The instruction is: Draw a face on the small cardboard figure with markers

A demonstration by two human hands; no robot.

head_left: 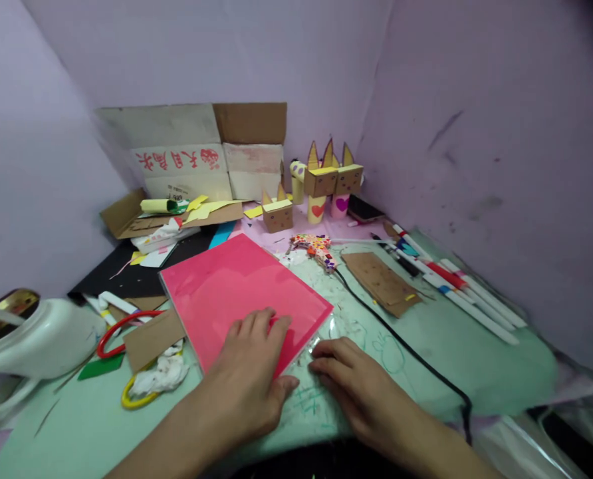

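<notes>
Left of centre in the frame, on a bright-pink, square, plastic-sleeved sheet (237, 279), resting the left hand (252, 362), fingers loosely spread, gripping nothing. At lower centre, holding the right hand (354, 376) half-curled beside the sheet's edge; grip hard to tell.

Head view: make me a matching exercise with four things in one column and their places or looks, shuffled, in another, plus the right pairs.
Column one
1. Left hand
2. Glue gun
3. Right hand
4. Marker pens

Column two
A. Lying along the right side of the tabletop
B. Fingers bent, beside the near right edge of the pink paper
C. Multicoloured pattern on its body
D. Spread flat on top of the pink paper

Pairs: 1-D, 2-C, 3-B, 4-A
</notes>
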